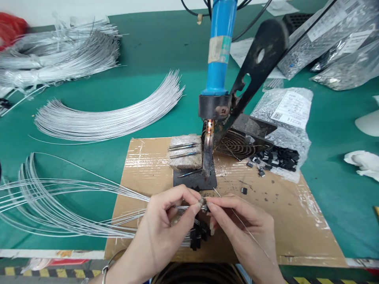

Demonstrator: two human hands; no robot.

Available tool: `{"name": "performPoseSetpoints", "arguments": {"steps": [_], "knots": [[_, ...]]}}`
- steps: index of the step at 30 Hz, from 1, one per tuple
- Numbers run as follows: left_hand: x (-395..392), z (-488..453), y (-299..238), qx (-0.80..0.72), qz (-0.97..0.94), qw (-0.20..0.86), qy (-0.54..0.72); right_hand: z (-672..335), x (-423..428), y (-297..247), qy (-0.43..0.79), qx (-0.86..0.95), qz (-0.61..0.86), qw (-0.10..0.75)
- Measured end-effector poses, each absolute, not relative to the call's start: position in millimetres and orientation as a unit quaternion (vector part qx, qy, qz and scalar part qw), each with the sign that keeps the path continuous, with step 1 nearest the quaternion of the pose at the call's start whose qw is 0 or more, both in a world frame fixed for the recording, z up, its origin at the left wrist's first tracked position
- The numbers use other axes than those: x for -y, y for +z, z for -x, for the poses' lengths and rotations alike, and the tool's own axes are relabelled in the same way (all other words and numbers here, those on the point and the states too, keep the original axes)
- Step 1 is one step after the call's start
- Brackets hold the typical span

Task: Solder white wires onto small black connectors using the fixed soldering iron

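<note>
My left hand [166,225] pinches a thin wire near its end and has a bunch of grey-white wires [89,221] running through it to the left. Fingertip to fingertip with it, my right hand [245,228] grips a small black part [206,206] at the wire's end. A single wire [245,227] slants across the right hand; whether its fingers hold it, I cannot tell. Below the fingertips hang several black pieces [195,236] on wire ends, partly hidden by the hands. Just above stands the dark metal tip [207,157] of a blue-handled soldering iron [219,51].
A black bracket [251,71] carries the iron over a cardboard sheet [145,157]. Thin metal rods lie on a grey block [185,161]. Loose black parts [281,157] spill from a plastic bag [284,114] beside a black fan [237,144]. A curved wire bundle [109,118] lies left.
</note>
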State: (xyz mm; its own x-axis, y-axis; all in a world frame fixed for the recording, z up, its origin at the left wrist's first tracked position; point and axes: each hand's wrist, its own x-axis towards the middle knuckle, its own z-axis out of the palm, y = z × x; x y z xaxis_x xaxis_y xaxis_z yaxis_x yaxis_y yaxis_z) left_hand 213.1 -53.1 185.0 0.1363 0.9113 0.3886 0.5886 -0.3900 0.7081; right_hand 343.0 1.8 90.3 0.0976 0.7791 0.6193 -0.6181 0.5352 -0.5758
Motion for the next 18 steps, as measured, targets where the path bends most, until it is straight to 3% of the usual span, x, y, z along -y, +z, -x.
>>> {"name": "performPoseSetpoints", "arguments": {"steps": [9,18], "knots": [[54,-213,185,-0.522,-0.727,0.194,0.401,-347,-16,81,0.412,0.548,0.045,0.726],[51,-214,187,-0.517,-0.728,0.196,0.404,-344,-7,87,0.446,0.494,0.083,0.742]]}}
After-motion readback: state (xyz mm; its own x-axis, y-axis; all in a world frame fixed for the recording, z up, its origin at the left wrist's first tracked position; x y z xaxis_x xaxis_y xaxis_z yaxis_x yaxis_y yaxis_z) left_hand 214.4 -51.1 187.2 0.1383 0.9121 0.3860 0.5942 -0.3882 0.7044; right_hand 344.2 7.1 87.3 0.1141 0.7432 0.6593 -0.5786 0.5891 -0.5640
